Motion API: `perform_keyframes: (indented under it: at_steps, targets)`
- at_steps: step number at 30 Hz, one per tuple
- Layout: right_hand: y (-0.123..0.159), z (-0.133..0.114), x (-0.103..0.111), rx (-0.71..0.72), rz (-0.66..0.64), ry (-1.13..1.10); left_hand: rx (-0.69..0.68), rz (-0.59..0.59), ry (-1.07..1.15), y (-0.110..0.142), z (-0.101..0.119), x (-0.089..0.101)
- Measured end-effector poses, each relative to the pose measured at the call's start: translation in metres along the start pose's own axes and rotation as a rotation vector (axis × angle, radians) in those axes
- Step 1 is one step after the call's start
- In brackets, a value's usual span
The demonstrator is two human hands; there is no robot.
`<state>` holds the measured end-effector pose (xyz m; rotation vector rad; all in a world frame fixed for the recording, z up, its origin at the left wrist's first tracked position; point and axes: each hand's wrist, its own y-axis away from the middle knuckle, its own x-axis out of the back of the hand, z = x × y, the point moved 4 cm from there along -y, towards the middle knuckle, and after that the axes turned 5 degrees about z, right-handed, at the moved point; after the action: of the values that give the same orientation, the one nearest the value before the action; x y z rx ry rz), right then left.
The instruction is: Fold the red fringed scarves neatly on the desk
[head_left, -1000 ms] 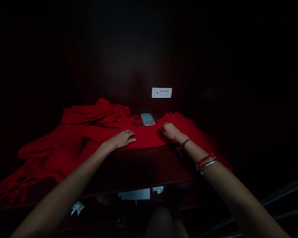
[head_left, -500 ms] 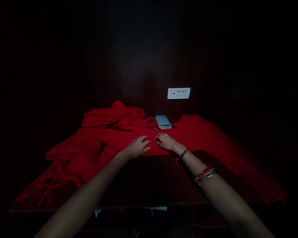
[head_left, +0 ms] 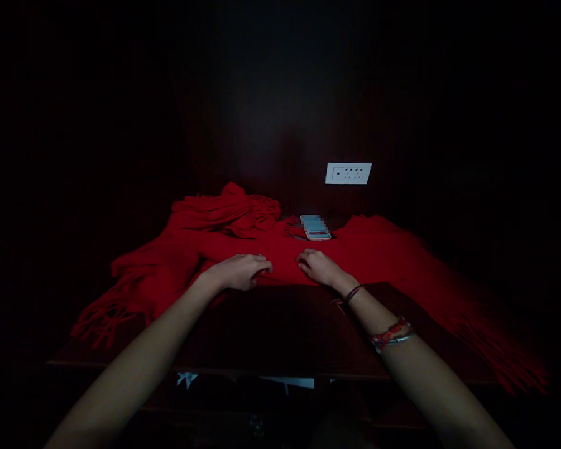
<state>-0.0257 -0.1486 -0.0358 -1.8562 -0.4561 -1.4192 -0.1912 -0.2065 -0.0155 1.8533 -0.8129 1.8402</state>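
A red fringed scarf (head_left: pixel 280 265) lies across the dark tabletop, its fringes hanging loose at left and right. My left hand (head_left: pixel 238 271) is at the scarf's near edge, its fingers curled down on the cloth. To the right, my right hand (head_left: pixel 320 267) rests on the same strip with fingers bent in and pressed to the fabric. The fingertips of both hands are partly hidden. Folds of the cloth bunch up on the left, while the right part spreads flatter.
Behind the scarf lies a phone (head_left: pixel 315 227) with a lit, blurred screen. A crumpled red heap of cloth (head_left: pixel 224 209) sits at the back left. A white socket plate (head_left: pixel 348 173) is on the dark wall. Pale objects show below the dark table's (head_left: pixel 280 330) front edge.
My left hand has shifted left and its spread fingers have curled in. My right hand stays nearly in place on the scarf. The whole view has swung slightly to the left.
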Motion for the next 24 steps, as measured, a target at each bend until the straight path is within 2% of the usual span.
perform_keyframes:
  at_steps: [4,7,9,17,24]
  targets:
    - [0.004,-0.020,0.012,0.154,0.026,-0.113,-0.019,0.029,0.015,0.000,-0.004,-0.003]
    - [0.007,-0.031,0.014,0.263,-0.028,-0.190,-0.031,0.036,-0.013,0.000,-0.008,-0.006]
    - [0.009,-0.034,0.013,0.285,-0.056,-0.191,-0.037,0.051,-0.015,0.000,-0.011,-0.008]
    - [0.008,-0.031,0.014,0.191,0.090,-0.167,-0.006,0.166,0.045,-0.003,-0.027,-0.012]
    - [0.003,-0.024,0.005,0.124,0.099,-0.244,0.041,0.200,0.028,-0.002,-0.030,-0.010]
